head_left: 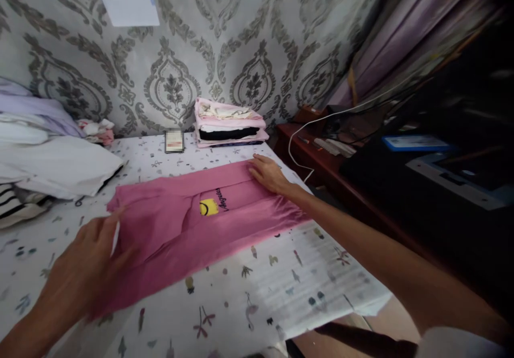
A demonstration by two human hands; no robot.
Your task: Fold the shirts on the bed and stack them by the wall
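Note:
A pink shirt [236, 235] lies on the patterned white sheet [244, 299], its sides folded inward to form a long strip. Part of a yellow print [208, 207] and dark lettering show between the folds. Over the left end of the shirt is my left hand [90, 256], slightly blurred, with fingers and thumb apart and nothing visible between them. My right hand [269, 173] rests flat on the shirt's far right end, fingers stretched out.
A stack of folded clothes [228, 122] stands by the wall, with a small square item [174, 141] to its left. Loose clothes [56, 160] are heaped at the left. Along the right runs a dark red table [317, 154] with a white cable [317, 120].

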